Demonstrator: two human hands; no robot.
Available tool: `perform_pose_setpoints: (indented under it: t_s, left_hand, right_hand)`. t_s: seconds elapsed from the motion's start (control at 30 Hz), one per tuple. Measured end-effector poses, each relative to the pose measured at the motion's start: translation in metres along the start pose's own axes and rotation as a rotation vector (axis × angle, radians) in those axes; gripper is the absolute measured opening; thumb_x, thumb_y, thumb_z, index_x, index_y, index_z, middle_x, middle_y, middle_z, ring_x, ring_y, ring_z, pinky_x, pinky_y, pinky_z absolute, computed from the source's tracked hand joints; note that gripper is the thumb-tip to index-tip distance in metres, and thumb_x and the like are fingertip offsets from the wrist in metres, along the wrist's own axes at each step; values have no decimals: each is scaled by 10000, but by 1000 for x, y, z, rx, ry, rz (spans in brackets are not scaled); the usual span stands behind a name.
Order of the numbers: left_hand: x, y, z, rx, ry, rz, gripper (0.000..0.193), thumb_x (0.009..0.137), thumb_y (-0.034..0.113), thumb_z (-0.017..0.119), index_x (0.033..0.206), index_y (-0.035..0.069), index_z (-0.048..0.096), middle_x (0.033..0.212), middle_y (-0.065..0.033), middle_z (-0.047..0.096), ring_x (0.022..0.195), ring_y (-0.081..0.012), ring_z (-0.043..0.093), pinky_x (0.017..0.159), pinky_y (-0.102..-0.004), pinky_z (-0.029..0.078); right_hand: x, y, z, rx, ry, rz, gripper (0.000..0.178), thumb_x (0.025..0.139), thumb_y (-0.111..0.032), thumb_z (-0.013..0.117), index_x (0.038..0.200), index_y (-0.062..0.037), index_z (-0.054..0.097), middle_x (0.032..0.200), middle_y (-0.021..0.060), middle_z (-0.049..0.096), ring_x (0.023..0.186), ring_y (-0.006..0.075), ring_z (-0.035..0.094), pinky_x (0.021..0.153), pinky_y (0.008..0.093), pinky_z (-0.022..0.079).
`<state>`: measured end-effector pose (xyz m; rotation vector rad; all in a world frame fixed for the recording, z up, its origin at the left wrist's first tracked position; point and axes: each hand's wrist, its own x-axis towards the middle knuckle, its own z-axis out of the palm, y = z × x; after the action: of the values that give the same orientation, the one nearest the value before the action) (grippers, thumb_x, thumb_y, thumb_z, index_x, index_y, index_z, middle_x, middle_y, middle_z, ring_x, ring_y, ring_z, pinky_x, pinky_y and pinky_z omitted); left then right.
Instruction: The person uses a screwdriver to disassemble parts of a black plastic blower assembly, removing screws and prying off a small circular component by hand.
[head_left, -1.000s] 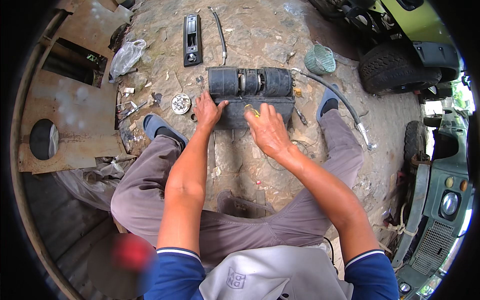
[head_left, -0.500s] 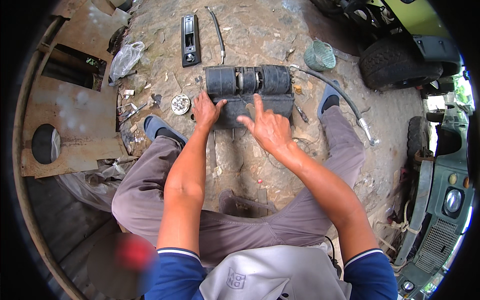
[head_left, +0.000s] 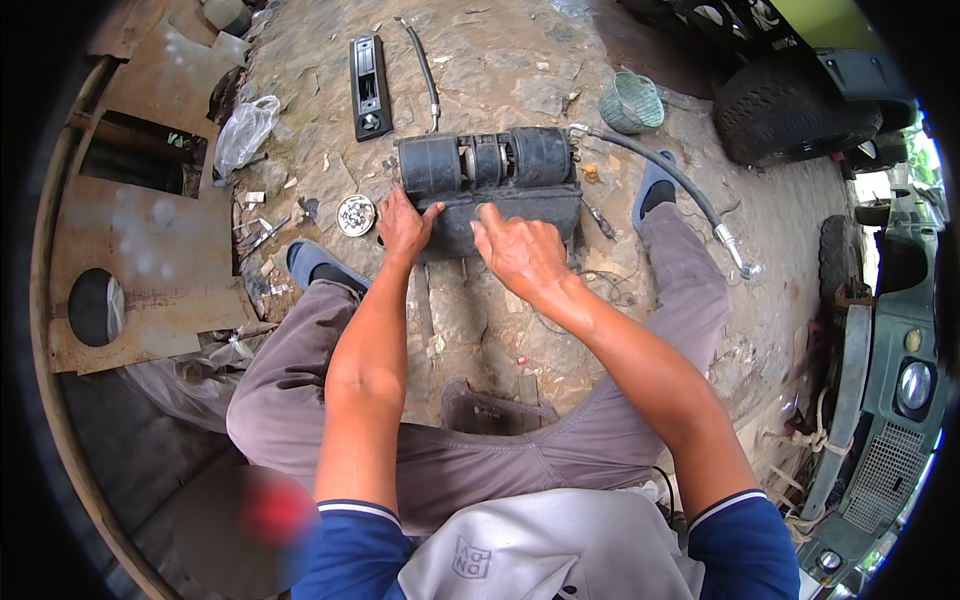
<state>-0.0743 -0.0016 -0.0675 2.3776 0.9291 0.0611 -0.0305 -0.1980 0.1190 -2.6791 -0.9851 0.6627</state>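
A black plastic blower housing (head_left: 540, 205), with two ribbed drum-shaped covers along its far side, lies on the ground between my feet. My left hand (head_left: 403, 225) grips its near left corner, thumb resting on the upper face and fingers at the side. Over the middle of the near panel is my right hand (head_left: 524, 250), its fingers curled in and the thumb and forefinger close together. Whatever those fingertips hold, if anything, is too small to make out. Part of the panel is hidden beneath the right hand.
Left of the housing stands a round dish of small parts (head_left: 356, 215). Beyond lie a black rectangular panel (head_left: 370, 90) and a short hose (head_left: 422, 70). A green basket (head_left: 631, 103) and a longer hose (head_left: 680, 180) lie to the right, near a vehicle tyre (head_left: 795, 115).
My right hand has drawn back slightly, and its outstretched forefinger has curled in towards the thumb. My left hand keeps its hold. The whole view has shifted slightly.
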Motion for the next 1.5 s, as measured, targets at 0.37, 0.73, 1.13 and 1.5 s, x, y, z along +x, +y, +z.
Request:
perform_pose_setpoints:
  t_s: [0.37,0.73,1.13,1.5]
  left_hand:
    - [1,1,0,10,31,38,849,804,522,833,1368,-18,500,1353,-194,600,1297,-408,507,1024,-552,442]
    - [1,1,1,12,55,56,831,793,529,838,1320,-27,515,1315,-211,619,1263,-417,528,1020,-544,446]
    - [-2,3,3,13,69,49,817,798,524,835,1317,-21,518,1306,-199,619,1266,-409,526,1003,-570,448]
    - [0,4,3,9,42,37,824,799,511,840,1345,-14,515,1336,-193,609,1288,-403,515,1021,-572,443]
  right_hand:
    - [3,20,3,-103,183,-80,416,983,-289,668,1297,-56,529,971,251,645,804,429,715,662,499,590]
    - [10,24,-8,-40,231,-142,358,978,-295,681,1193,-38,557,978,245,639,836,471,694,713,550,563]
    - [5,37,-4,-8,528,-343,405,1000,-342,648,1270,-61,537,913,259,678,846,477,703,724,559,568]
    - [6,35,1,115,540,-325,387,989,-315,651,1249,-47,550,910,260,656,798,474,694,687,558,571]
